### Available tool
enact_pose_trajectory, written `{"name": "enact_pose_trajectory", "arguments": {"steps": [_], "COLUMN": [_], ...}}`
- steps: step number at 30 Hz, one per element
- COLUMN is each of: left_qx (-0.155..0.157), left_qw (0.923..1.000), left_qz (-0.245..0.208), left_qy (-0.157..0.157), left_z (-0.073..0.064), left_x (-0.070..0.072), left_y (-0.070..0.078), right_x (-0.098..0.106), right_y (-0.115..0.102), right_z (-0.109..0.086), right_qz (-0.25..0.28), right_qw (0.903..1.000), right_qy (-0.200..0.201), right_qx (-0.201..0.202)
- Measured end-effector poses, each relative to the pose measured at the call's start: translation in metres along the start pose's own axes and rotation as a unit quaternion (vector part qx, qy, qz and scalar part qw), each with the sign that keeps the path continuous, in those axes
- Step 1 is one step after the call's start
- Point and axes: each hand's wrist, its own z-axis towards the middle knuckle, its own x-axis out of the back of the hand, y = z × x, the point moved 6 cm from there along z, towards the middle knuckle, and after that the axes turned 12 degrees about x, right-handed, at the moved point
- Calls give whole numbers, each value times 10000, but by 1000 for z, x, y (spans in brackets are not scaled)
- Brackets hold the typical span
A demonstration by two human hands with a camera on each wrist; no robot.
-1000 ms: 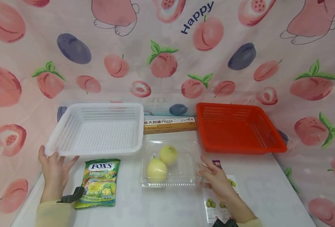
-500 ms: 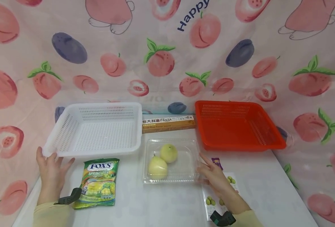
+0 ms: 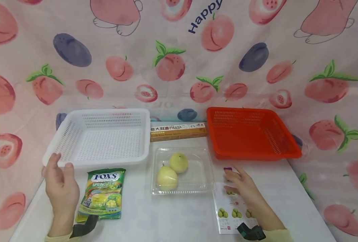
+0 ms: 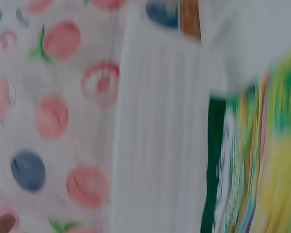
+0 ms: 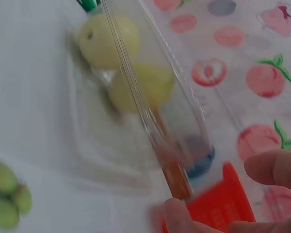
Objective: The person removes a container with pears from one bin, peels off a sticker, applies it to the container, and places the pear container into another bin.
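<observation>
My left hand is raised at the near left corner of the white basket, fingers relaxed and gripping nothing; I cannot tell if they touch the rim. Just right of it lies a green FOX'S candy bag. My right hand hovers over a printed sheet and partly covers a small purple wrapper. A clear lidded plastic container with two yellow-green pears sits left of that hand, apart from it. The right wrist view shows thumb and fingers spread and bare.
At the back right stands a red basket. A pasta box lies between the two baskets. Behind everything hangs a fruit-print cloth. The white table runs along the front. The left wrist view is blurred.
My right hand has come off the clear container and moved right over the sheet. My left hand has turned and its fingers have drawn together near the basket corner.
</observation>
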Motion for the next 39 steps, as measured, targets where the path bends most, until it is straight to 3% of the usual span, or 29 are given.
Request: {"name": "enact_pose_trajectory", "arguments": {"steps": [2, 6, 10, 15, 21, 27, 34, 39], "left_qx": [-172, 93, 141, 271, 847, 1010, 1241, 1517], "left_qw": [9991, 9908, 9721, 9499, 9276, 9074, 8966, 8830], "left_qz": [-4, 222, 747, 945, 1085, 1052, 444, -33], "left_qy": [-378, -1330, -2221, -2966, -3472, -3942, -4228, -4441], "left_z": [-18, -48, -74, -96, -111, -122, -130, -135], "left_x": [-12, -41, -71, -101, -125, -145, -158, -164], "left_y": [11, 18, 8, -10, -18, -29, -32, -32], "right_x": [13, 32, 40, 42, 38, 29, 21, 18], "right_y": [3, 11, 22, 34, 39, 40, 39, 42], "right_z": [-4, -10, -16, -19, -19, -22, -22, -20], "right_qz": [-245, -820, -1143, -1543, -2537, -3462, -4058, -4253], "right_qw": [9996, 9962, 9922, 9857, 9657, 9372, 9138, 9048], "right_qy": [93, 259, 322, 305, 198, 91, 124, 195], "right_qx": [-41, -128, -369, -607, -516, -421, -114, -97]}}
